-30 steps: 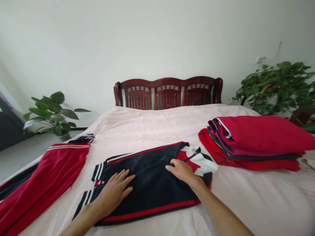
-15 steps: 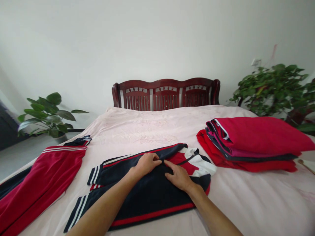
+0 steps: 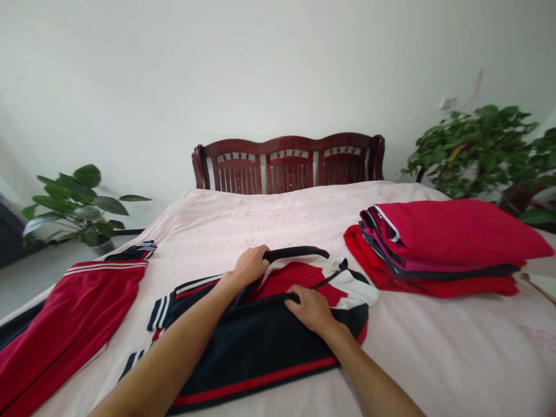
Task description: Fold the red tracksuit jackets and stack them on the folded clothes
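Observation:
A navy, red and white track jacket (image 3: 260,347) lies on the bed in front of me, its white collar (image 3: 350,286) toward the right and its striped cuffs toward the left. Both sleeves are folded in over the red front. My left hand (image 3: 251,266) is closed on the far navy sleeve (image 3: 295,252) and lifts its edge. With thumb and fingers, my right hand (image 3: 310,310) pinches the upper edge of the near navy sleeve. Between the hands the red front panel (image 3: 278,281) shows. My left forearm hides part of the cuffs.
Folded red and navy clothes form a stack (image 3: 456,243) at the right. Red trousers (image 3: 99,307) with white stripes lie at the left over dark cloth. A wooden headboard (image 3: 289,165) stands behind the pink bedsheet (image 3: 260,220). Potted plants (image 3: 82,202) flank the bed.
My hands, earlier resting close together on the sleeves, have moved apart. The left has gone farther away with the far sleeve's edge, widening the view of the red front.

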`<state>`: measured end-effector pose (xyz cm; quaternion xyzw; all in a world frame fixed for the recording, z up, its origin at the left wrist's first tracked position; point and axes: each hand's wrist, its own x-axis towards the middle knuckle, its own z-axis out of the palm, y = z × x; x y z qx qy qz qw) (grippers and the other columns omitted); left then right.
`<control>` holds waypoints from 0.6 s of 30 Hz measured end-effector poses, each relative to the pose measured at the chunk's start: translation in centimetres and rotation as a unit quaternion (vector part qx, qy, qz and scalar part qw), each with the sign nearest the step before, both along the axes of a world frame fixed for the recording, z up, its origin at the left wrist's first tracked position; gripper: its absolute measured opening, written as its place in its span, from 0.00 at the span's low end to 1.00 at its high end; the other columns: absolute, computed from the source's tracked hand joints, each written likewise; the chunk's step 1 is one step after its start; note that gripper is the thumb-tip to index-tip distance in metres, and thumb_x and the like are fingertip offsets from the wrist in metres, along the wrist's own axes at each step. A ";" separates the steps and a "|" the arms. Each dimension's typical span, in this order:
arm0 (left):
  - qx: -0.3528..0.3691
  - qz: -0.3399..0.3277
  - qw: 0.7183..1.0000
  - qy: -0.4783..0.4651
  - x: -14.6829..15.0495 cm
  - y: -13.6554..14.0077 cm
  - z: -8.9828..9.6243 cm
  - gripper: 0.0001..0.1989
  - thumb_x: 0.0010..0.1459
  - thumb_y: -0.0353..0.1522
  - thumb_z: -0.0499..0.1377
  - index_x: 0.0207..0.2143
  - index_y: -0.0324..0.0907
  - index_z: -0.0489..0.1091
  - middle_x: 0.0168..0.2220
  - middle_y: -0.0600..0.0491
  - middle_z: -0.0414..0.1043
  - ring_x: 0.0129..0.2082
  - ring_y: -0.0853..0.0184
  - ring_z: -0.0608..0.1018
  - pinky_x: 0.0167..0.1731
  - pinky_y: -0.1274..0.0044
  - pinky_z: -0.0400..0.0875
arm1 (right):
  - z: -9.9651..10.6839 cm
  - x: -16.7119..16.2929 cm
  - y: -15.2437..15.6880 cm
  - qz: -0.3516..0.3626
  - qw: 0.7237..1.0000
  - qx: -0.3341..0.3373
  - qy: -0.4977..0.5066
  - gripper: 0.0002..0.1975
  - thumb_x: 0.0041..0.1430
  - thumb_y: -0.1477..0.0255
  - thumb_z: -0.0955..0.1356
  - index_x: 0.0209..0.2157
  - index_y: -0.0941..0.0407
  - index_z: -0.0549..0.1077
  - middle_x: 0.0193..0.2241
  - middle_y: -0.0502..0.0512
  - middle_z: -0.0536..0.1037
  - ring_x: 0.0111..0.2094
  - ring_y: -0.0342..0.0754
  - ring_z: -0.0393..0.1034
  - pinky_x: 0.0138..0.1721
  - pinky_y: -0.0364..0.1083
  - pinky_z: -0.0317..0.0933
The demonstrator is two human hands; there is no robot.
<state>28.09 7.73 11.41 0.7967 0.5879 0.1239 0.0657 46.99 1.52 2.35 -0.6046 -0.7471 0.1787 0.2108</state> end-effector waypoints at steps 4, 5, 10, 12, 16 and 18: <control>0.007 -0.050 0.999 -0.006 0.0 -0.2 1.8 0.21 0.52 0.26 0.53 0.48 0.43 0.72 0.43 0.47 0.78 0.44 0.58 0.78 0.44 0.70 0.68 | 0.4 -0.6 1.6 -0.055 0.998 -0.017 -0.038 0.12 0.61 0.60 0.64 0.36 0.51 0.76 0.36 0.52 0.81 0.39 0.51 0.74 0.33 0.44 0.56; 0.004 -0.064 0.998 -0.009 0.3 -0.7 1.6 0.21 0.52 0.26 0.54 0.49 0.44 0.72 0.42 0.47 0.79 0.44 0.58 0.78 0.44 0.70 0.68 | 0.5 -0.8 1.9 -0.062 0.997 -0.016 -0.046 0.13 0.62 0.62 0.63 0.36 0.51 0.76 0.36 0.53 0.81 0.39 0.50 0.74 0.33 0.44 0.56; -0.078 -0.163 0.982 -0.057 1.3 -4.5 -1.9 0.22 0.56 0.37 0.59 0.54 0.46 0.70 0.46 0.51 0.78 0.44 0.62 0.79 0.45 0.75 0.72 | 0.3 -0.7 2.3 -0.064 0.995 -0.010 -0.073 0.12 0.63 0.67 0.62 0.36 0.55 0.76 0.36 0.60 0.81 0.40 0.54 0.75 0.34 0.45 0.58; -0.095 -0.196 0.972 -0.090 0.6 -6.1 -3.7 0.25 0.58 0.38 0.58 0.58 0.44 0.66 0.53 0.48 0.74 0.51 0.62 0.76 0.52 0.73 0.69 | 0.3 0.2 2.1 -0.057 0.995 -0.010 -0.077 0.11 0.62 0.68 0.62 0.36 0.55 0.76 0.37 0.59 0.80 0.41 0.54 0.75 0.35 0.46 0.59; -0.049 -0.189 0.977 -0.080 -2.4 -8.5 -5.9 0.23 0.62 0.34 0.55 0.60 0.45 0.66 0.61 0.49 0.67 0.60 0.62 0.69 0.61 0.70 0.61 | 1.0 2.2 1.7 -0.098 0.992 0.060 -0.061 0.13 0.62 0.76 0.60 0.41 0.55 0.75 0.42 0.57 0.79 0.46 0.52 0.73 0.44 0.47 0.62; -0.013 -0.163 0.985 -0.048 -4.0 -9.1 -6.3 0.21 0.64 0.35 0.54 0.59 0.47 0.67 0.62 0.50 0.67 0.62 0.62 0.67 0.62 0.67 0.60 | 1.6 2.3 1.3 -0.108 0.981 0.153 -0.045 0.15 0.63 0.77 0.59 0.45 0.57 0.75 0.45 0.59 0.78 0.49 0.52 0.71 0.51 0.49 0.61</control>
